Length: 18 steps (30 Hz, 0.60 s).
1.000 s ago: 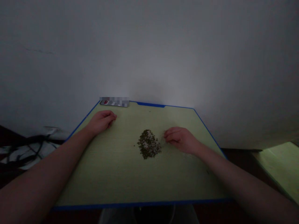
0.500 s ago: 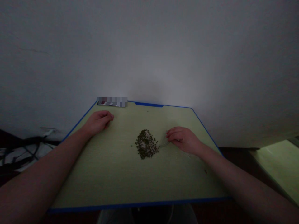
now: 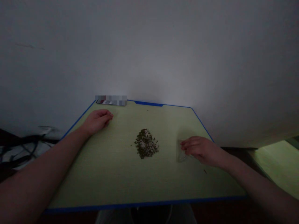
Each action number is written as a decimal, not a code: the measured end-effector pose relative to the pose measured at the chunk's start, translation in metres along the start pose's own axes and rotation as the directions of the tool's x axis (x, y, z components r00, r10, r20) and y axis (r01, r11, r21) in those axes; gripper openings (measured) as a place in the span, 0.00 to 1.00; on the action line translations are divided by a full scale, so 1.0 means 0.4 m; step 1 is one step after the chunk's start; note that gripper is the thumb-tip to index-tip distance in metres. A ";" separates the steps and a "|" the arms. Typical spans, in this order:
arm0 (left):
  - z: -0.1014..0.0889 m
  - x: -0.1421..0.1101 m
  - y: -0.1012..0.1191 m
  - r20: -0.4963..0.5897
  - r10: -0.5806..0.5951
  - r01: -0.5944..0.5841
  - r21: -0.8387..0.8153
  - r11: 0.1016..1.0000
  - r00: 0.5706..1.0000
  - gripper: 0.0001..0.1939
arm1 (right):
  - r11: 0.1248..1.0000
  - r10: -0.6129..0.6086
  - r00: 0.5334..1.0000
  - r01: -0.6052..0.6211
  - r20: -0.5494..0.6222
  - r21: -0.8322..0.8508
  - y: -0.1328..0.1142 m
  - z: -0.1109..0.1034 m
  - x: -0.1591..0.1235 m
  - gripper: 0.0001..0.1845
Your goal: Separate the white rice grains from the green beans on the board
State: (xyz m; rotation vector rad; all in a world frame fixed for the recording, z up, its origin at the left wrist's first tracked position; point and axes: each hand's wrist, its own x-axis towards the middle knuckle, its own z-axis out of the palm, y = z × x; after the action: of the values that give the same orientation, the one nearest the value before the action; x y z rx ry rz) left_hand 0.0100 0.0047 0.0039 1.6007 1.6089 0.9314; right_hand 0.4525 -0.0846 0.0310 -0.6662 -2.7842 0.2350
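The right hand [image 3: 199, 149] has its fingertips bunched close on a thin, see-through plastic bag [image 3: 181, 155], on the right side of the table [image 3: 112, 171]. It looks like a pinch, though the fingers hide part of the bag. I can't tell if anything is inside it. The left hand [image 3: 99, 119] rests on the far left part of the table, with its fingers curled in. No thing shows in it.

A heap of tiny green and pale grains [image 3: 146, 144] sits near the middle, left of the bag and apart from both hands. One loose grain [image 3: 131, 145] lies just left of the heap.

A bag this thin could crumple or slide, so a soft pinch by its edge should work best. Slow moves would be good, since a quick swish could spread the grains.

There is lots of room on the near side of the heap, and a wide gap between the heap and the left hand. The far side is tighter: the wall [image 3: 149, 56] stands behind the table's far edge, and a phone [image 3: 112, 102] lies in the far left corner. The right edge is close to the right hand, so grains pushed that way might fall off.
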 end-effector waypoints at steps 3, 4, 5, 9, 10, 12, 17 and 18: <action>0.001 -0.003 0.006 -0.009 -0.007 0.007 0.000 1.000 1.000 0.11 | 0.999 0.004 0.999 -0.006 -0.051 -0.034 0.000 -0.012 -0.002 0.12; 0.002 -0.003 0.007 -0.014 -0.009 0.009 -0.006 1.000 1.000 0.10 | 0.999 0.007 0.996 -0.010 -0.084 -0.040 -0.002 -0.010 0.008 0.12; 0.003 -0.003 0.007 -0.017 -0.010 0.010 -0.012 1.000 1.000 0.10 | 0.999 0.006 0.993 -0.011 -0.119 -0.043 -0.004 -0.006 0.022 0.12; 0.002 0.000 -0.001 -0.018 -0.013 0.013 -0.022 1.000 1.000 0.10 | 1.000 0.002 0.984 -0.006 -0.181 -0.025 -0.005 0.035 0.097 0.13; 0.002 0.002 -0.005 -0.016 -0.011 0.011 -0.023 1.000 1.000 0.10 | 1.000 0.001 0.983 -0.004 -0.183 -0.020 -0.004 0.046 0.115 0.13; 0.000 0.005 -0.011 -0.011 -0.002 0.002 -0.030 1.000 1.000 0.10 | 1.000 0.004 0.982 -0.006 -0.189 -0.013 0.003 0.064 0.141 0.13; -0.003 0.006 -0.005 -0.002 -0.012 0.012 -0.002 1.000 1.000 0.11 | 0.999 0.040 0.976 -0.040 -0.213 0.003 0.023 0.078 0.173 0.14; -0.003 0.005 -0.002 -0.003 -0.013 0.013 0.006 1.000 1.000 0.11 | 0.999 0.053 0.975 -0.054 -0.217 0.005 0.027 0.078 0.178 0.14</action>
State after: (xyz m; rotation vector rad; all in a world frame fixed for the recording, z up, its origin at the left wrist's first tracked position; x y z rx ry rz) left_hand 0.0086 0.0065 0.0040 1.5916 1.6241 0.9231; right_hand 0.3866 -0.0452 0.0146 -0.7217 -2.5602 0.1606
